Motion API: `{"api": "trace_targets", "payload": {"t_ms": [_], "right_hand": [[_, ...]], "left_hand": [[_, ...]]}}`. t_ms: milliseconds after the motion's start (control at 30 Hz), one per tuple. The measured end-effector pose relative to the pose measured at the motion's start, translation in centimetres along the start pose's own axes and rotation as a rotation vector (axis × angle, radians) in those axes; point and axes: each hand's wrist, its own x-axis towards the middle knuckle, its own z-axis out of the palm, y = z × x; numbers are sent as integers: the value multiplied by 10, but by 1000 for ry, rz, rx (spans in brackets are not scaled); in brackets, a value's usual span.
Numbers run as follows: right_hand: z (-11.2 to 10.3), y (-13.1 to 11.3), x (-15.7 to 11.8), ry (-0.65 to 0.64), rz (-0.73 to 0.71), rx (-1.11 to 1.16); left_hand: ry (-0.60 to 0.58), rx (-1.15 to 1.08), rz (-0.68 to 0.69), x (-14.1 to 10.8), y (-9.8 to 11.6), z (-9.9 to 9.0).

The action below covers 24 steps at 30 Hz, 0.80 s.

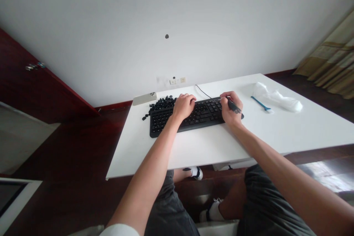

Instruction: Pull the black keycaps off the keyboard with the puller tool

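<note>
A black computer keyboard (166, 124) lies on the white table (210, 147). My left hand (184, 107) rests on its upper middle keys and holds nothing. My right hand (231, 108) is at the keyboard's right end, pinching a dark handheld tool (234, 106) whose tip is partly hidden by my fingers. A heap of loose black keycaps (162, 103) lies against the keyboard's far left edge, close to my left hand. A thin black cable (201, 91) runs from the keyboard's back edge toward the wall.
A beige smartphone (144, 98) lies beyond the keycaps. To the right are a blue brush (260, 103) and a white plastic bag (278, 99). Wall sockets (177, 80) sit above the table's back edge. A dark red door (35, 73) stands left.
</note>
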Motion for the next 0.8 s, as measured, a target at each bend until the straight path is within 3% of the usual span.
{"api": "trace_targets", "payload": {"t_ms": [167,300,467,600,700,800], "right_hand": [[-2,-8,-4,-50,-56,-11],[-3,-8,-5,-121,-94,-42],[-3,-6,-4,-206,-201,-95],[-4,-10,-4,-237,-199,-72],[-4,-13,-5,-252,-179,-81],[-4,-14,-5,-297,-158,-100]], "left_hand": [[101,106,-259,-3,-43,-14],[86,152,-342,-7,-57,-15],[13,169,-386,-10,-56,-15],[45,180,-379,-7,-50,-22],[54,90,-295,-4,-38,-28],[-60,-56,-169,-1,-21,-29]]}}
